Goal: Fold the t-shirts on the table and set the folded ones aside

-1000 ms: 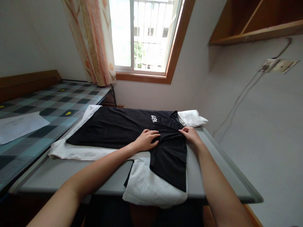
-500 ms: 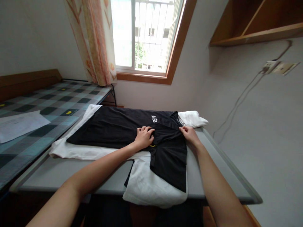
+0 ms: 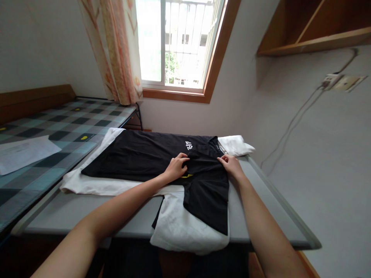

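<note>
A black T-shirt (image 3: 139,154) with white lettering lies on top of a white shirt (image 3: 176,216), both spread over a grey table (image 3: 130,220). The collar points right and one black sleeve hangs toward the near edge. My left hand (image 3: 176,168) is at the middle of the black T-shirt, thumb and fingertips pinching its fabric beside the lettering. At the shoulder near the collar, my right hand (image 3: 231,165) grips the black fabric between thumb and fingers.
A bed with a checked mattress (image 3: 58,146) stands at the left, with a sheet of paper (image 3: 27,152) on it. Behind are a curtain (image 3: 118,50) and a window (image 3: 188,46). Cables (image 3: 295,116) hang on the right wall below a wooden shelf (image 3: 313,44).
My left hand's fingers have drawn together on the fabric, uncovering more of a yellow mark. My right hand has shifted slightly left.
</note>
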Demonstrator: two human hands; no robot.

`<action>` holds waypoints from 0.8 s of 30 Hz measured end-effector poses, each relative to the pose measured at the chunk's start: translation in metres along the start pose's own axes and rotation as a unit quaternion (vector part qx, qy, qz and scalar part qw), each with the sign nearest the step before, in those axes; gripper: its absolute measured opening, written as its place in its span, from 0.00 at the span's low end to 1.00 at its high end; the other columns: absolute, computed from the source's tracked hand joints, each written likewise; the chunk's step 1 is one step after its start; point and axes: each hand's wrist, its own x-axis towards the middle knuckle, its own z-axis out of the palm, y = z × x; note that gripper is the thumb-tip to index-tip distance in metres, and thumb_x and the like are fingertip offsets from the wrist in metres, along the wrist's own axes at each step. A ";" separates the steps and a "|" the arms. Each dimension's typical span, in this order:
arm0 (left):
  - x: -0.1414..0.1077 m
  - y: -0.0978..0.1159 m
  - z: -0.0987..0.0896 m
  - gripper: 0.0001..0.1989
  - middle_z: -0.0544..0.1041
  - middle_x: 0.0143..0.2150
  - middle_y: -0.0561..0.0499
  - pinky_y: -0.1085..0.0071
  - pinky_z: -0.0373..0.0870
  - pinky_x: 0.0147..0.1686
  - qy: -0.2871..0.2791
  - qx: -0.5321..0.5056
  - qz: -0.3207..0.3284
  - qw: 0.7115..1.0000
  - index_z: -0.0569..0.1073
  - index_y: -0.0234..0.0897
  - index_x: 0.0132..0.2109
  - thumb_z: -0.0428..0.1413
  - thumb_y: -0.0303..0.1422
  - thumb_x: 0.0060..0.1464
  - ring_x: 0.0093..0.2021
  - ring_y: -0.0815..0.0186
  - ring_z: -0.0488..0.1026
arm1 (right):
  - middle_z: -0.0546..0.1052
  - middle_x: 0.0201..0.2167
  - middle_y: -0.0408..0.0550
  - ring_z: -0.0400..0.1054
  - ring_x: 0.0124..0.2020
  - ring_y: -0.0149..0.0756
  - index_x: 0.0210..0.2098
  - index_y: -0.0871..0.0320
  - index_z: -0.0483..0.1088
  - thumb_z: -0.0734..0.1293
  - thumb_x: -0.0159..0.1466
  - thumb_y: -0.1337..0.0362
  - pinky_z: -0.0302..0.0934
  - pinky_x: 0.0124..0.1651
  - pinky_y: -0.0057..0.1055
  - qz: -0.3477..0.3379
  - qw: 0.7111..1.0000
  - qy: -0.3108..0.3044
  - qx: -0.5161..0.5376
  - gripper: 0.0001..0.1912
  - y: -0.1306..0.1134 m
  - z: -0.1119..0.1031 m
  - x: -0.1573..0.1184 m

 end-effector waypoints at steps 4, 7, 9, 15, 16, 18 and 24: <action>-0.001 0.005 -0.003 0.20 0.71 0.57 0.48 0.61 0.67 0.56 -0.009 0.023 -0.020 1.000 0.77 0.41 0.52 0.54 0.25 0.53 0.55 0.59 0.72 | 0.77 0.26 0.49 0.70 0.29 0.39 0.26 0.56 0.72 0.65 0.60 0.53 0.57 0.34 0.32 0.011 1.000 -0.003 -0.017 0.14 -0.002 0.000 -0.001; -0.002 0.008 -0.005 0.20 0.72 0.57 0.48 0.60 0.67 0.55 -0.013 0.041 -0.031 0.999 0.77 0.40 0.52 0.54 0.25 0.52 0.54 0.58 0.72 | 0.77 0.28 0.50 0.71 0.32 0.41 0.28 0.56 0.74 0.64 0.62 0.53 0.59 0.36 0.33 0.014 0.999 -0.005 -0.039 0.15 -0.004 -0.001 -0.003; -0.003 0.009 -0.004 0.20 0.72 0.56 0.48 0.59 0.66 0.55 -0.013 0.062 -0.037 0.997 0.78 0.40 0.51 0.54 0.26 0.51 0.54 0.58 0.71 | 0.77 0.33 0.53 0.71 0.38 0.45 0.31 0.57 0.75 0.64 0.62 0.53 0.61 0.41 0.36 -0.001 0.997 0.028 -0.069 0.15 -0.008 -0.002 -0.004; -0.005 0.010 -0.004 0.18 0.67 0.63 0.47 0.55 0.63 0.57 0.033 0.106 -0.029 0.993 0.78 0.43 0.50 0.55 0.27 0.52 0.60 0.55 0.65 | 0.73 0.47 0.58 0.67 0.51 0.49 0.46 0.57 0.76 0.60 0.66 0.51 0.60 0.57 0.45 -0.175 0.981 0.078 -0.012 0.21 -0.042 0.009 -0.015; -0.005 0.011 -0.005 0.19 0.66 0.64 0.47 0.56 0.61 0.59 0.041 0.101 -0.012 0.994 0.77 0.43 0.53 0.54 0.27 0.54 0.62 0.56 0.63 | 0.73 0.50 0.58 0.66 0.54 0.48 0.49 0.57 0.75 0.60 0.67 0.50 0.59 0.59 0.45 -0.207 0.977 0.055 0.006 0.22 -0.049 0.013 -0.018; -0.007 0.013 -0.006 0.21 0.66 0.65 0.48 0.59 0.59 0.61 0.028 0.089 0.039 0.995 0.73 0.43 0.57 0.50 0.27 0.58 0.64 0.60 0.61 | 0.70 0.57 0.57 0.63 0.60 0.48 0.55 0.56 0.72 0.58 0.68 0.49 0.57 0.62 0.45 -0.252 0.967 0.007 0.017 0.25 -0.060 0.023 -0.023; -0.010 0.016 -0.002 0.23 0.64 0.67 0.44 0.56 0.52 0.66 -0.099 0.146 0.110 0.978 0.68 0.39 0.62 0.49 0.37 0.62 0.68 0.59 0.58 | 0.61 0.67 0.57 0.52 0.69 0.45 0.65 0.57 0.63 0.52 0.71 0.49 0.50 0.67 0.45 -0.292 0.952 -0.086 -0.032 0.30 -0.064 0.048 -0.029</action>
